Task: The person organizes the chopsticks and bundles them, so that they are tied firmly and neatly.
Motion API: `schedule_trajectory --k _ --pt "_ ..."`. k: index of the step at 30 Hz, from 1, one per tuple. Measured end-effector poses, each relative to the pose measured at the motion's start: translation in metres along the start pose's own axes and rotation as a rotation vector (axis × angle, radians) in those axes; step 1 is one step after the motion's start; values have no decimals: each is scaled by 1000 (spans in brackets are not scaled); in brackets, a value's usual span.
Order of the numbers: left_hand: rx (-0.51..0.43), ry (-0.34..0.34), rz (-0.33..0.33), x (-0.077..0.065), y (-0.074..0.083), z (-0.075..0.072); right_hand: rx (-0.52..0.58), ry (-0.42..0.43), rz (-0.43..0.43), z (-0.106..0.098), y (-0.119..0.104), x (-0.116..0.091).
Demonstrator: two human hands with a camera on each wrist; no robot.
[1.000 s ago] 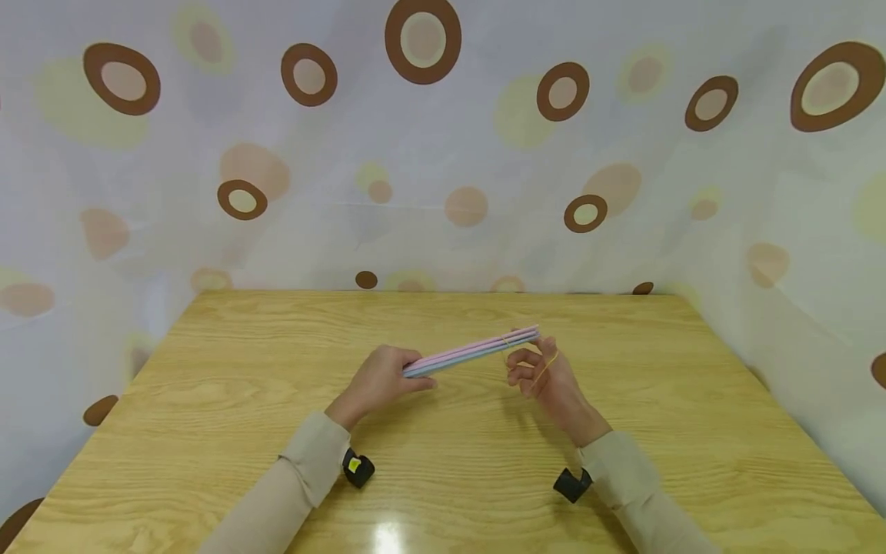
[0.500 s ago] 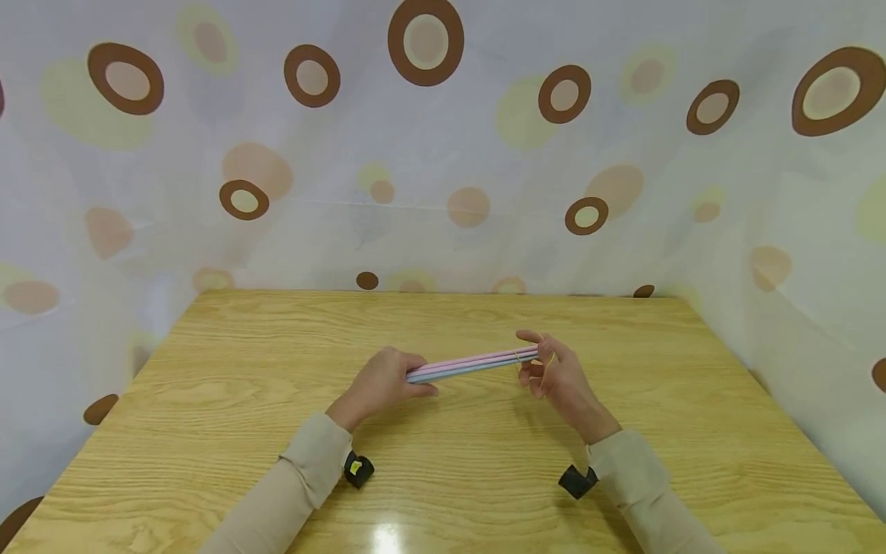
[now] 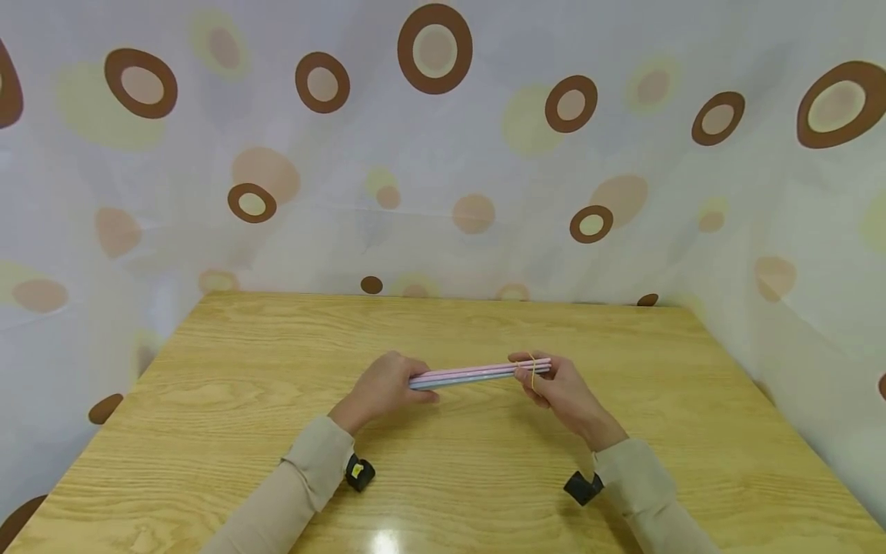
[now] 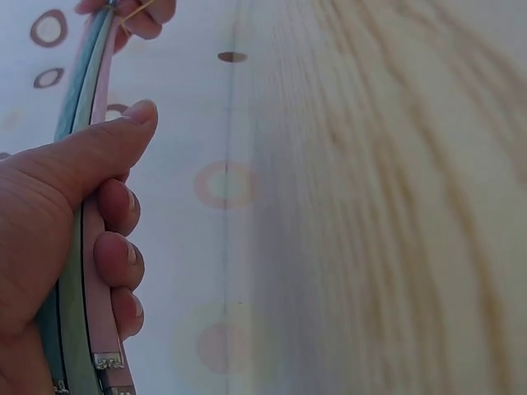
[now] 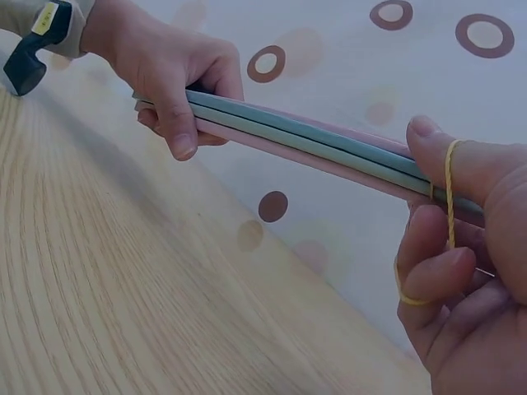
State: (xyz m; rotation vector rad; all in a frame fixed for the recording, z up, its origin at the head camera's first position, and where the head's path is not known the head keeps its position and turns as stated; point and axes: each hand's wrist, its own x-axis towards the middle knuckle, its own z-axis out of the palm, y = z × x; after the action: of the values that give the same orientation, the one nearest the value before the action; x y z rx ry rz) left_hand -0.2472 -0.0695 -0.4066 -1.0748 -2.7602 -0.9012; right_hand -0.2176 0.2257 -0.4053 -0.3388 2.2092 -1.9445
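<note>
A bundle of slim pink and blue-green sticks [image 3: 471, 375] is held nearly level above the table. My left hand [image 3: 384, 388] grips its left end, thumb on one side and fingers curled on the other. In the left wrist view, silvery markings show on the sticks below the fingers. My right hand [image 3: 567, 396] has its thumb and fingers about the right end. A thin yellow rubber band [image 5: 450, 189] crosses the bundle there and is stretched over the thumb and fingers of that hand. Another strand of it lies against the sticks, partly hidden.
A wood-grain table [image 3: 277, 338] spreads beneath both hands. Behind it and at the sides hangs a pale cloth [image 3: 415, 246] with brown and pastel ovals. Black wrist mounts [image 3: 584, 488] stick out below the beige sleeves [image 3: 633, 473].
The right end of the bundle has come down, making it more level. The right-hand fingers have closed in on that end, and the stretched band now crosses the sticks. The left hand keeps its grip.
</note>
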Motion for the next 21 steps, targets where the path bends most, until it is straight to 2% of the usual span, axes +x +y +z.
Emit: schedule_trajectory --k 9,14,18,21 --pt "-160 -12 36 2 0 4 208 -170 -176 -6 5 0" --pt "-177 6 49 2 0 6 310 -243 -182 -8 4 -1" --pt "-189 -18 9 2 0 7 370 -307 -172 -9 4 0" --pt "-237 -34 -33 1 1 5 366 -313 -181 -10 4 0"
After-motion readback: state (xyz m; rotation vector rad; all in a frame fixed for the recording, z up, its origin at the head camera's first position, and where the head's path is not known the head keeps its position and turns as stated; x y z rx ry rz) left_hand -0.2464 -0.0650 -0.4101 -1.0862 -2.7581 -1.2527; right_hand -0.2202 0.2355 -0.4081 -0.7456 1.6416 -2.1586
